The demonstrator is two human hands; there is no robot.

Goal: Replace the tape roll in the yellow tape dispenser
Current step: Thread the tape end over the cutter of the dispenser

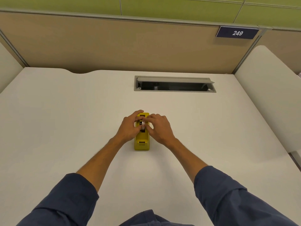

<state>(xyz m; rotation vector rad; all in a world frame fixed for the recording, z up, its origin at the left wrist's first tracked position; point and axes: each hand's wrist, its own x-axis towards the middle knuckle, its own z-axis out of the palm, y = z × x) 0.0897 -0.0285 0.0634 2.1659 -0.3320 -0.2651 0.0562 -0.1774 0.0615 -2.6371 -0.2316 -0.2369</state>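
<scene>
A yellow tape dispenser stands in the middle of the white desk, its cutter end toward me. A clear tape roll on a dark core sits upright in the dispenser's slot. My left hand grips the roll and the dispenser's left side, fingers curled over the far end. My right hand pinches the roll from the right. The hands hide most of the roll and the slot.
The white desk spreads wide on all sides of the dispenser. An open grey cable hatch lies in the desk behind it. Beige partition walls close off the back, with a sign reading 249 at the upper right.
</scene>
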